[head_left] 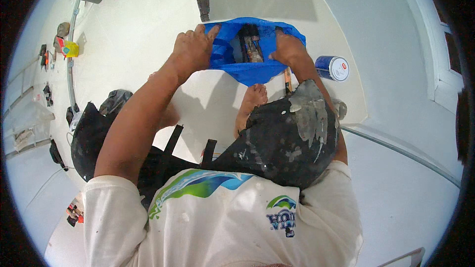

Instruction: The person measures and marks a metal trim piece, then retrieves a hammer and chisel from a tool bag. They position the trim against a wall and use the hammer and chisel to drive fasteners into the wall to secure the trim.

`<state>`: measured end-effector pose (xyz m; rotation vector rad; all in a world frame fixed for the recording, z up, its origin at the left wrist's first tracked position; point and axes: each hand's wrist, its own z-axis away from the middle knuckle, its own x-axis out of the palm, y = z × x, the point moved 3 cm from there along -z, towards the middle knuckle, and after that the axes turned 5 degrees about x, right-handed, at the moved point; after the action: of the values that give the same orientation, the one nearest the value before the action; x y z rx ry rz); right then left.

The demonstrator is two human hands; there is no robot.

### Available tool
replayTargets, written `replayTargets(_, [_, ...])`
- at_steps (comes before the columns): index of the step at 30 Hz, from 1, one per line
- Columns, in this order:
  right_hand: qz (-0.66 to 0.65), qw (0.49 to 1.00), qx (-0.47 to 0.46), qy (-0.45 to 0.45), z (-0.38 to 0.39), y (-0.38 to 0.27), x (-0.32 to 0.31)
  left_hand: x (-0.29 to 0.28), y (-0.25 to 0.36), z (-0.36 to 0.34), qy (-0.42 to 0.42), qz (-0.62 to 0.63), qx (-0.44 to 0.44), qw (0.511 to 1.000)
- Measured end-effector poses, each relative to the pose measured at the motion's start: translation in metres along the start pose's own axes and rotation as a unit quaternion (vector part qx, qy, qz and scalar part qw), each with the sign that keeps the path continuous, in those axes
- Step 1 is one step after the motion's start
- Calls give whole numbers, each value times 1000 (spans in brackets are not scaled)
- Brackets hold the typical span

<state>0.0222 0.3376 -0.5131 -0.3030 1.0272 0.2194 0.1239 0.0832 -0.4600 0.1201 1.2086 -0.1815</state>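
While left hand (194,47) and right hand (289,49) grip opposite edges of blue bag (252,74), apparently to spread mouth, dark items (252,44) lie between grips; can (339,68) right of both.

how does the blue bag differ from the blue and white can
The blue bag is limp and crumpled; the can is a rigid cylinder. The bag looks larger than the can. The bag gapes open with the left hand and right hand at its rim; no hand touches the can. Both show blue.
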Motion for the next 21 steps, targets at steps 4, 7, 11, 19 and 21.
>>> replayTargets(4, [48,998,-30,-40,-13,1,14,-17,2,6,18,3,2,1000])
replayTargets(7, [65,990,-120,28,-2,-3,51,-12,9,12,2,8,14,1000])
replayTargets(11, [62,932,-325,-146,-3,4,123,2,10,10,1,-6,40,999])
replayTargets(19, [60,980,-174,-71,8,-4,125,1,32,4,-6,-11,59,998])
replayTargets(21, [59,987,-132,-70,5,-13,120,6,38,7,-29,7,56,998])
